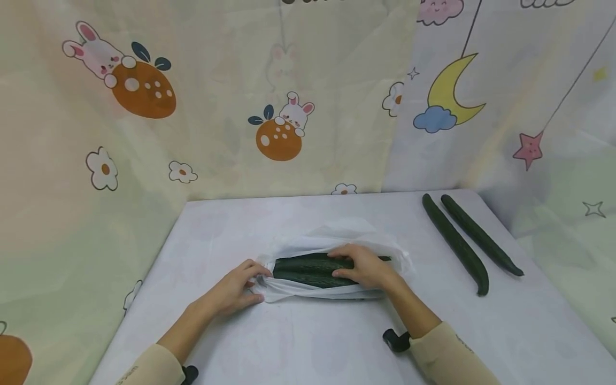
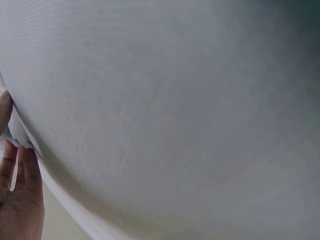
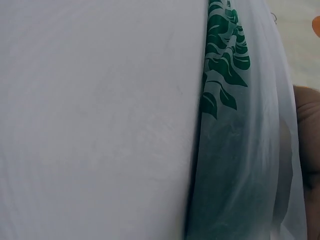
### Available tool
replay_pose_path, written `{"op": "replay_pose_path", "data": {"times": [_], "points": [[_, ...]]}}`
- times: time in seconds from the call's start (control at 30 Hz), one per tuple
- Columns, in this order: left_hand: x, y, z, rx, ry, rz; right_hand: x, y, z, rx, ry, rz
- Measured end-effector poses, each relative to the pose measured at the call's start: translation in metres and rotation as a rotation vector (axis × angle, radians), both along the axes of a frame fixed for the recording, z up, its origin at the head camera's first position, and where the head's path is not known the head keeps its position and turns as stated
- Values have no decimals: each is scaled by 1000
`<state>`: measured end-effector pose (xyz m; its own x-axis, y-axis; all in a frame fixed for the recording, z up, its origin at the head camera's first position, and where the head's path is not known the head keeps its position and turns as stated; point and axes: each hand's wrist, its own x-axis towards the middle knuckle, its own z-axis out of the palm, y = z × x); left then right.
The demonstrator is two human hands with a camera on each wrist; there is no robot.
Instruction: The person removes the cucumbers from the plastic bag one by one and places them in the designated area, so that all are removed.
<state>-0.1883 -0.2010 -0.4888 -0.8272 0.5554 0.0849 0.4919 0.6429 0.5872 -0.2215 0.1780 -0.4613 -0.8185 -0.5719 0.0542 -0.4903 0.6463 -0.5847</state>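
A thin white plastic bag (image 1: 293, 293) lies at the middle of the table, with dark green cucumbers (image 1: 298, 270) side by side in its opening. At the bag's left end my left hand (image 1: 236, 291) holds the edge between fingers and thumb; the left wrist view catches this hand (image 2: 22, 200) only at its lower left. My right hand (image 1: 368, 267) reaches over the cucumbers from the right, thumb and fingers curved round them. In the right wrist view, the bag's side (image 3: 235, 150) carries a green leaf print, and part of my right hand (image 3: 309, 135) shows beyond it.
Two long cucumbers, one on the left (image 1: 454, 240) and one on the right (image 1: 481, 235), lie slanted at the table's back right. The white table (image 1: 308, 347) meets a hanging cloth (image 1: 216, 133) with cartoon prints at the back and sides.
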Motion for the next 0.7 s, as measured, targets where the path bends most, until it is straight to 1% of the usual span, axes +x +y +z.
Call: {"op": "replay_pose_path", "data": {"times": [0.17, 0.3, 0.5, 0.7], "points": [[1, 0, 0, -3, 1, 5, -2, 0, -3, -16, 20, -23], [1, 0, 1, -9, -1, 8, -3, 3, -3, -56, 21, -24], [2, 0, 2, -26, -8, 25, -2, 9, 1, -124, 15, -21], [3, 0, 2, -21, -18, 19, 2, 14, 5, -138, 35, 2]]}}
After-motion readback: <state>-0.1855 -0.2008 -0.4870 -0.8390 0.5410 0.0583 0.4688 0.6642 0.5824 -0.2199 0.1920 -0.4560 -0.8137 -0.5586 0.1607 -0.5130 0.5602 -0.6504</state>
